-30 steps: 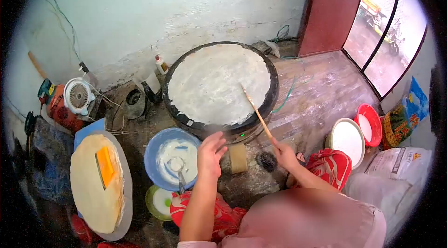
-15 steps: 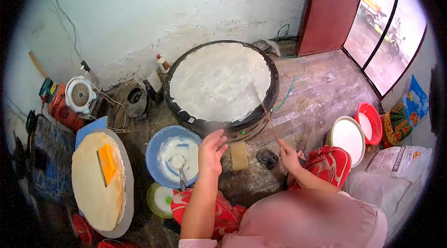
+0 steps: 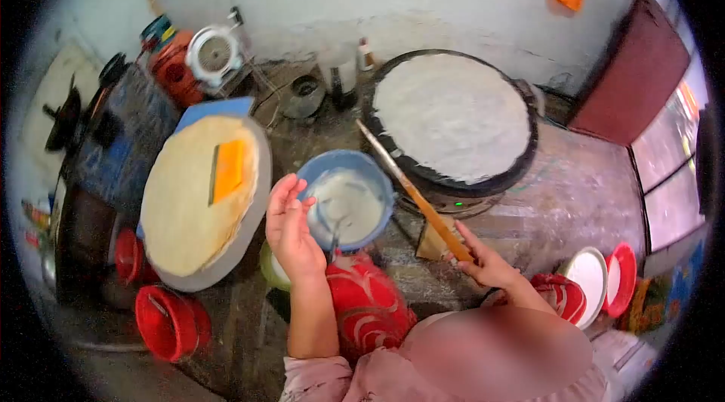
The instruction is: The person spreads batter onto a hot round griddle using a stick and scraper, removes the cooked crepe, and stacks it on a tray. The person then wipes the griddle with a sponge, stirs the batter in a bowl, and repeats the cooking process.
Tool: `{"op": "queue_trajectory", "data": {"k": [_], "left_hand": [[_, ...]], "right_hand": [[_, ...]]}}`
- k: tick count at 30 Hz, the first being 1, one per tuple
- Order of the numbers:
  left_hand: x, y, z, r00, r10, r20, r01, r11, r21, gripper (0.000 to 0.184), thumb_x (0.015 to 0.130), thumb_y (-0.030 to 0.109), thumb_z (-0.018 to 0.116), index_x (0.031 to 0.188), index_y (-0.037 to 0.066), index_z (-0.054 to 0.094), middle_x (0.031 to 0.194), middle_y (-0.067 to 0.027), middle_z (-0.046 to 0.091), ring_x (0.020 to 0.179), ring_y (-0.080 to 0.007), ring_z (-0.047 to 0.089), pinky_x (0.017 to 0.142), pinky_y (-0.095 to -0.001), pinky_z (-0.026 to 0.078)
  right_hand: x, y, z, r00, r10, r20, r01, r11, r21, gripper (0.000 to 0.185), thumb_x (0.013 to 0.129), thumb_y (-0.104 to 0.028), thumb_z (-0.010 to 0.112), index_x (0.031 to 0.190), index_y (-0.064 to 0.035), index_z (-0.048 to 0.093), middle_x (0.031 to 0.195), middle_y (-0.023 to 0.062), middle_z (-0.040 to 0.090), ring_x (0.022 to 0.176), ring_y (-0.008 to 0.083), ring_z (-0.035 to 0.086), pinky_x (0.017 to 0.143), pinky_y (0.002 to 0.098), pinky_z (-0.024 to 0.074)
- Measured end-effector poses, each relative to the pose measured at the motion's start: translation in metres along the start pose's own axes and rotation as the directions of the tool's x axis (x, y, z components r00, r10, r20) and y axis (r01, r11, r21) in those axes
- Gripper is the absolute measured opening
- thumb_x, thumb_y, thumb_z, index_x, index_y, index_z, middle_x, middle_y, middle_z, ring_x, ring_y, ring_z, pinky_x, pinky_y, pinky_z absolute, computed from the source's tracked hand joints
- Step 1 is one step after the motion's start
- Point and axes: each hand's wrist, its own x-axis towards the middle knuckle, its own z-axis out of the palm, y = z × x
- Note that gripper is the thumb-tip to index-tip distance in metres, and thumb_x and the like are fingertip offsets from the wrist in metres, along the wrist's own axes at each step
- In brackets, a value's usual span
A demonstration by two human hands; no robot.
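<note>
Wooden stick (image 3: 414, 192) (one), clasped in the right hand (image 3: 491, 264), slants along the near-left side of one griddle (image 3: 468, 187); left hand (image 3: 293, 232), fingers half-curled, hovers left of one basin (image 3: 343, 157).

One head-worn camera — high above the lap — looks forward and steeply down, tilted sideways.

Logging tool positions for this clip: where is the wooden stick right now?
In the head view, near the middle, the wooden stick is in the right hand, slanting up and leftward between the blue basin and the round griddle.
</note>
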Motion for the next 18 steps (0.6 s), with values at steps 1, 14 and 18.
{"op": "queue_trajectory", "data": {"k": [1,14,18], "left_hand": [[0.002,-0.011,-0.028,0.999,0.010,-0.040,-0.006,0.996,0.094,0.031,0.082,0.004,0.048,0.112,-0.002,0.052,0.115,-0.0098,0.050,0.104,-0.0180,0.049,0.083,-0.0300,0.042],[-0.117,-0.205,-0.299,0.736,-0.414,-0.536,0.281,-0.533,0.798,0.052,0.083,0.025,0.053,0.128,0.006,0.036,0.120,-0.0189,0.033,0.090,-0.0373,0.050,0.074,-0.0460,0.043],[-0.116,-0.223,-0.335,0.704,-0.480,-0.523,0.445,-0.276,0.852,0.040,0.085,0.025,0.051,0.117,0.001,0.047,0.096,-0.0198,0.052,0.073,-0.0341,0.057,0.062,-0.0442,0.045]], "right_hand": [[0.005,0.003,0.003,0.999,-0.004,0.049,0.004,1.000,0.000,0.048,0.086,-0.001,0.049,0.132,-0.0094,0.039,0.095,0.0121,0.062,0.083,0.0146,0.058,0.075,0.0285,0.0459],[0.154,-0.067,0.108,0.806,0.085,0.585,0.461,0.530,-0.712,0.034,0.069,-0.018,0.062,0.103,-0.0144,0.062,0.074,0.0158,0.062,0.067,0.0319,0.061,0.059,0.0386,0.0489],[0.197,-0.053,0.185,0.734,0.196,0.650,0.574,0.334,-0.748,0.018,0.066,-0.016,0.060,0.079,-0.0058,0.067,0.077,0.0157,0.064,0.074,0.0322,0.063,0.063,0.0410,0.0504]]}}
